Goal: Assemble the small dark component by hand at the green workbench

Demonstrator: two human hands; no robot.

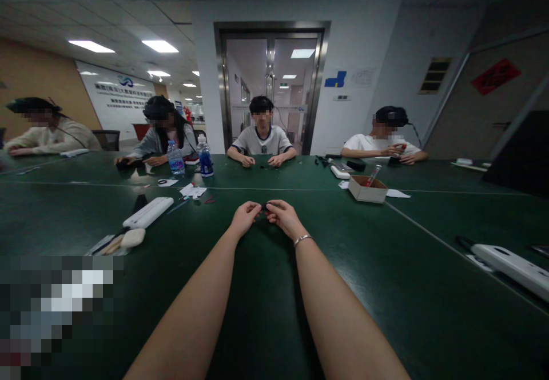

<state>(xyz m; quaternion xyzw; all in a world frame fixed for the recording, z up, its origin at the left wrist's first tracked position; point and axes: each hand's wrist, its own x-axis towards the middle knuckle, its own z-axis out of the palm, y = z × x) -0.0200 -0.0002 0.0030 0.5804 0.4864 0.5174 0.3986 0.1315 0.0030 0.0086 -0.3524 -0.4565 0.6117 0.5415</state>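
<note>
A small dark piece (264,207) sits between the fingertips of the left hand (246,219) and the right hand (283,218), just above the glossy dark-green tabletop (266,288). Thumb and fingers of each hand look pinched together on it, one from either side, probably because so slight a thing needs steadying at both ends. The hands meet ahead of the body, perhaps to keep the piece in sight. Right of the grip and slightly beyond, an open, pale cardboard box (368,194) holds a clear tube with red in it (373,175), presumably so it cannot roll. Left of the grip lies a long white plastic power strip (148,213). The fingers cover most of the piece, so its shape and material cannot be told. Nearer and far left, blurred blocks hide part of the tabletop; far right, another white power strip (512,268) is cut off.
</note>
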